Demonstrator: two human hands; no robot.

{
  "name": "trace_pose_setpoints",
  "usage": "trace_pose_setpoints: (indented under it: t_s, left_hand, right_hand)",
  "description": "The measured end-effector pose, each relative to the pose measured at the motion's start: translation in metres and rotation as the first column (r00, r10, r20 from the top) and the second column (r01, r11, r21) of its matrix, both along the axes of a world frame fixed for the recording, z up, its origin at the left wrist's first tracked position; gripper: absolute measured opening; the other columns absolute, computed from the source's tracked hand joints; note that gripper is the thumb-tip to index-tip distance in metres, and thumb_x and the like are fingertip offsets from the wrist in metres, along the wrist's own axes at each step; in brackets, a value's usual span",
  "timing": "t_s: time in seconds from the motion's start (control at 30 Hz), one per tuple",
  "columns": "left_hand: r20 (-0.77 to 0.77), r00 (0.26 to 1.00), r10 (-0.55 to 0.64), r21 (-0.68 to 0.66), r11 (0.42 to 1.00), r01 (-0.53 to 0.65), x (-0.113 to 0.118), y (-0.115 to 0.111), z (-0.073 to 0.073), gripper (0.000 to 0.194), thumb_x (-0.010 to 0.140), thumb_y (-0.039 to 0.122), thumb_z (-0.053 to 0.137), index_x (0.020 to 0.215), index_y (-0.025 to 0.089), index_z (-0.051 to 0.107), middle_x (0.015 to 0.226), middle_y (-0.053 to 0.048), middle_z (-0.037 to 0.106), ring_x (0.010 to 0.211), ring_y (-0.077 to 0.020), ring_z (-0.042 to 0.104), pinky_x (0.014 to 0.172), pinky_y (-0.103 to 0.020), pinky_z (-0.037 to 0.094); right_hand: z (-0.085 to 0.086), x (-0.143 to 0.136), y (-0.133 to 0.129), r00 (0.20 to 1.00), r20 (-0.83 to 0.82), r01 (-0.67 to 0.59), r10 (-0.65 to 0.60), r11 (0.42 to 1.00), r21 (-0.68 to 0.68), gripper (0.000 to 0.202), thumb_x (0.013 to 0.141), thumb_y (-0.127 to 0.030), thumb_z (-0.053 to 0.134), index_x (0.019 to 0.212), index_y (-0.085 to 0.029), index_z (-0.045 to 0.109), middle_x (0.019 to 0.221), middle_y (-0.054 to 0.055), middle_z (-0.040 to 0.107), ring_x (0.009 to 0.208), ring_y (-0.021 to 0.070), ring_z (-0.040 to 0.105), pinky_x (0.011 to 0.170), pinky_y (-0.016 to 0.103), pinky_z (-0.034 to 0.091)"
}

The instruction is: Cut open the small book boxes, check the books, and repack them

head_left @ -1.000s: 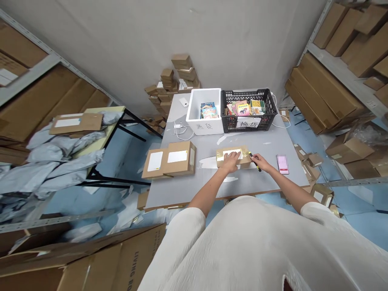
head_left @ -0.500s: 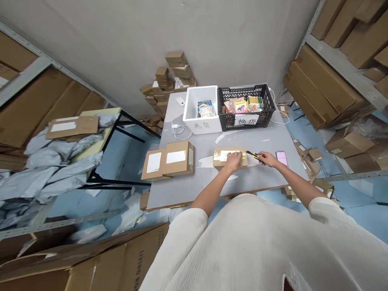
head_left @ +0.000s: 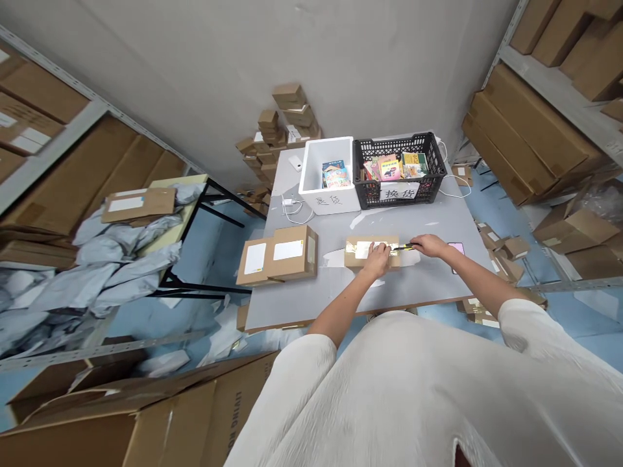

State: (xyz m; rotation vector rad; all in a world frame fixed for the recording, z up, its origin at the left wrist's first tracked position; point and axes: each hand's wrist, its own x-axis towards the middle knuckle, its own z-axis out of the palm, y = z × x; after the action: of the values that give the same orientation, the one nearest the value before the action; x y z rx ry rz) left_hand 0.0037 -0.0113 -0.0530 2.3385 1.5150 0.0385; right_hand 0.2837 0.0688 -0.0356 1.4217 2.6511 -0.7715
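Observation:
A small cardboard box (head_left: 351, 258) with a white label and shiny clear tape lies on the grey table (head_left: 287, 311) in front of me. My left hand (head_left: 378, 258) holds it down, fingers bent over its top, partly covering the label. In my right hand (head_left: 428, 246) is a black-and-yellow utility knife (head_left: 403, 247), gripped from the right. Its tip reaches the taped right end of the box, close to my left fingers; whether the blade is in the tape is too small to tell.
Two labelled cardboard boxes (head_left: 292, 253) sit left on the table. A white foam bin (head_left: 331, 202) and a black plastic crate (head_left: 428, 192), both with books, stand at the back. Past my right wrist lies a phone (head_left: 456, 248). Grey parcels (head_left: 131, 266) fill a side table.
The knife has moved left and turned flatter, its tip now at the box's right end. My left hand still rests on the box. The view has shifted slightly.

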Motion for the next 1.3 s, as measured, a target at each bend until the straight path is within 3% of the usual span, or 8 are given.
trace_pose_setpoints:
  t_s: [0.1,0.2,0.37,0.6,0.8,0.93,1.1,1.3]
  left_hand:
    - [0.01,1.0,0.007,0.001,1.0,-0.007,-0.001,-0.001,0.0,0.066,0.084,0.023,0.082,0.142,0.024,0.051,0.147,-0.014,0.057,0.137,-0.0314,0.063,0.138,-0.056,0.013]
    - [0.021,1.0,0.011,-0.008,1.0,-0.011,-0.002,0.0,0.0,0.064,0.084,0.022,0.081,0.14,0.025,0.051,0.147,-0.014,0.057,0.136,-0.0307,0.064,0.138,-0.057,0.013]
    - [0.029,0.999,0.014,-0.02,1.0,-0.013,-0.003,0.001,0.002,0.061,0.084,0.024,0.083,0.137,0.026,0.052,0.145,-0.013,0.057,0.138,-0.0315,0.063,0.137,-0.058,0.015]
    - [0.033,0.999,0.017,-0.021,1.0,-0.016,-0.004,0.001,0.01,0.061,0.086,0.021,0.081,0.14,0.025,0.051,0.145,-0.014,0.057,0.143,-0.0308,0.058,0.136,-0.055,0.02]
    - [0.087,0.994,0.06,-0.037,0.998,-0.057,-0.006,0.002,0.015,0.088,0.088,0.029,0.078,0.165,0.029,0.037,0.155,-0.015,0.051,0.138,-0.0339,0.061,0.123,-0.049,0.042]
    - [0.139,0.977,0.159,0.044,0.985,-0.167,-0.01,0.009,0.02,0.066,0.102,0.031,0.06,0.165,0.029,0.042,0.162,-0.015,0.049,0.142,-0.0341,0.058,0.118,-0.048,0.048]
    - [0.119,0.972,0.201,0.062,0.976,-0.209,-0.018,0.021,0.016,0.058,0.102,0.022,0.056,0.159,0.029,0.05,0.162,-0.014,0.055,0.152,-0.034,0.05,0.126,-0.051,0.04]
    - [0.049,0.992,0.12,0.01,0.993,-0.12,-0.017,0.031,0.004,0.059,0.095,0.019,0.063,0.152,0.028,0.051,0.169,-0.017,0.047,0.164,-0.0356,0.034,0.132,-0.06,0.026]
  right_hand:
    - [0.002,-0.009,0.006,1.0,0.013,-0.008,0.008,0.999,-0.04,0.028,0.103,-0.041,0.059,0.117,-0.029,0.081,0.112,0.009,0.082,0.097,0.0277,0.072,0.078,0.032,0.047]
    - [0.0,-0.005,0.001,0.997,-0.05,0.052,-0.062,0.981,-0.189,0.03,0.102,-0.047,0.059,0.108,-0.027,0.08,0.095,0.007,0.08,0.084,0.0233,0.068,0.072,0.03,0.044]
    - [-0.015,0.015,-0.024,0.95,-0.204,0.101,-0.238,0.848,-0.521,0.048,0.094,-0.067,0.063,0.091,-0.021,0.073,0.075,0.002,0.071,0.067,0.0167,0.058,0.062,0.026,0.044]
    - [-0.025,0.023,-0.048,0.905,-0.27,0.105,-0.33,0.787,-0.607,0.046,0.088,-0.067,0.074,0.092,-0.021,0.072,0.07,0.0,0.07,0.062,0.0149,0.06,0.056,0.024,0.045]
    - [-0.02,0.029,-0.052,0.807,-0.285,0.275,-0.518,0.755,-0.596,0.038,0.094,-0.06,0.074,0.093,-0.022,0.067,0.076,0.003,0.076,0.063,0.0169,0.068,0.056,0.024,0.052]
    - [-0.015,0.029,-0.056,0.755,-0.305,0.353,-0.58,0.752,-0.556,0.033,0.103,-0.056,0.063,0.099,-0.023,0.063,0.085,0.004,0.08,0.068,0.0168,0.072,0.06,0.024,0.054]
    - [-0.001,0.015,-0.065,0.83,-0.323,0.34,-0.455,0.871,-0.353,0.033,0.109,-0.048,0.048,0.11,-0.023,0.069,0.09,0.002,0.079,0.08,0.0192,0.073,0.076,0.029,0.057]
    - [0.007,-0.003,-0.079,0.932,-0.268,0.231,-0.244,0.97,-0.08,0.032,0.106,-0.039,0.059,0.129,-0.025,0.076,0.123,0.009,0.079,0.107,0.0252,0.073,0.098,0.035,0.055]
